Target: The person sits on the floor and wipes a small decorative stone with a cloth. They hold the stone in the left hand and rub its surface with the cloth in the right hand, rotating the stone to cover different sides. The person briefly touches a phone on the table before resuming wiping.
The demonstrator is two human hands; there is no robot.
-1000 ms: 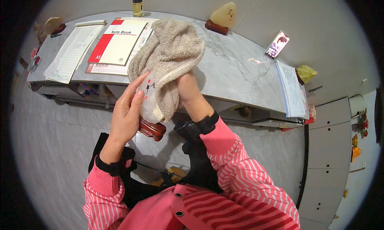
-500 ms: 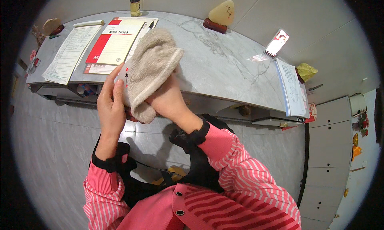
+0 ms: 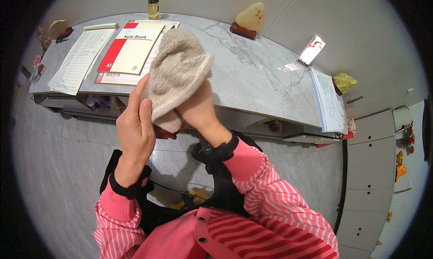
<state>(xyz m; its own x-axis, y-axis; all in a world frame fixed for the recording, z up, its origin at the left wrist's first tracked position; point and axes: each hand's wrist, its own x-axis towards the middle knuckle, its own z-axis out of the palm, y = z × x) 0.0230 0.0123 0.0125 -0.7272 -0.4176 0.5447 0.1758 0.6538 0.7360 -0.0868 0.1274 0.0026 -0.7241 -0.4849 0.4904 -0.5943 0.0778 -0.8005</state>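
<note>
The cloth (image 3: pixel 178 74), beige and thick-piled, is held in front of the person at the near edge of the bench (image 3: pixel 257 74). The left hand (image 3: pixel 135 128) supports the ornament (image 3: pixel 163 133) from the left: thumb on the near side, fingers extended upward, the left grip pinching the ornament between them. The ornament sits between the two hands; the cloth hides most of it, and its dark red base projects below. The right hand (image 3: pixel 200 108) runs beneath the cloth — its fingers are covered, so the state of the right grip cannot be told. A black band (image 3: pixel 225 150) encircles each wrist. On the bench, beyond the cloth, lies the red and cream notebook (image 3: pixel 131 49), with the bottle (image 3: pixel 154 6) upright behind it. The pale stone (image 3: pixel 251 18) stands at the rear edge; the phone (image 3: pixel 311 50) — screen lit — stands tilted near the right-hand papers (image 3: pixel 325 99).
</note>
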